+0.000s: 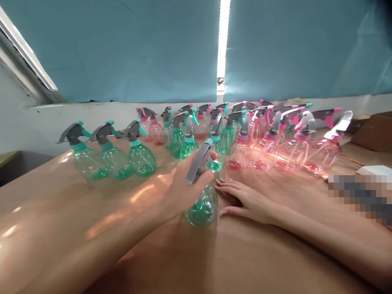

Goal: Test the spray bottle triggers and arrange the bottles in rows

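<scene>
The left hand (180, 190) is closed around the neck and grey trigger head (197, 165) of a green spray bottle (202, 208), which stands on the brown surface (245, 253) close in front of the person. The right hand (245, 200) lies flat and spread just right of that bottle, fingertips nearly at its base. The bottle looks empty, so I'd judge it light, thin-walled, springy and easily tipped. The stiff neck is the sure hold, not the smooth belly. More green bottles (113, 159) stand behind and left of it, with pink bottles (294, 151) behind and right.
</scene>
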Demonstrator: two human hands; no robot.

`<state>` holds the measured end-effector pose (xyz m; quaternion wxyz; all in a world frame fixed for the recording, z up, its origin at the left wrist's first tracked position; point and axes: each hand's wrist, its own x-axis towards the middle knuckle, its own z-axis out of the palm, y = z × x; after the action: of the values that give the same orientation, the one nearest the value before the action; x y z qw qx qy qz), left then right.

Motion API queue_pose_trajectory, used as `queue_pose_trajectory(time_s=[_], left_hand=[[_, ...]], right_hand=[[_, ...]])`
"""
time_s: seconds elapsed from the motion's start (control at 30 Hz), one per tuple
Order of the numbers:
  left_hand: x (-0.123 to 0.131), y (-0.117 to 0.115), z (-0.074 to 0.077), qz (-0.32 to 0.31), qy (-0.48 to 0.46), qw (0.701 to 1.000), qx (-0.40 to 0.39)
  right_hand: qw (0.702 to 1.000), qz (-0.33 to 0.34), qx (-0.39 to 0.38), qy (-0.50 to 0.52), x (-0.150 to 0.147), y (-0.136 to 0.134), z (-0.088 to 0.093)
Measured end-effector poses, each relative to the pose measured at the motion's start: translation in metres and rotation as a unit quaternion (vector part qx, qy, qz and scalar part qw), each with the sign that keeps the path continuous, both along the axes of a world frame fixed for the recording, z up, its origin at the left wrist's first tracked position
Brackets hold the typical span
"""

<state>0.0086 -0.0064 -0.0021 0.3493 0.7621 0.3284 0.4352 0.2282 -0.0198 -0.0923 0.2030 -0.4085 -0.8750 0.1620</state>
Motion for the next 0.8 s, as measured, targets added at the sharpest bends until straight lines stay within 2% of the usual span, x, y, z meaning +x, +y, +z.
queue_pose_trajectory(time_s=[0.13, 0.33, 0.6, 0.8], left_hand=[[0.004, 0.006, -0.002, -0.016, 0.021, 1.000, 0.002], [0.004, 0.006, 0.004, -0.027, 0.037, 0.999, -0.001], [0.001, 0.004, 0.003, -0.005, 0.056, 0.998, 0.003], [0.001, 0.002, 0.015, -0.034, 0.072, 0.997, -0.015]], right_hand=[[1.000, 0.006, -0.012, -0.007, -0.002, 0.002, 0.001], [0.999, 0.019, -0.029, -0.006, 0.002, 0.004, 0.000], [0.999, 0.033, -0.038, -0.011, 0.004, 0.006, -0.001], [0.999, 0.028, -0.044, -0.014, 0.005, 0.007, -0.001]])
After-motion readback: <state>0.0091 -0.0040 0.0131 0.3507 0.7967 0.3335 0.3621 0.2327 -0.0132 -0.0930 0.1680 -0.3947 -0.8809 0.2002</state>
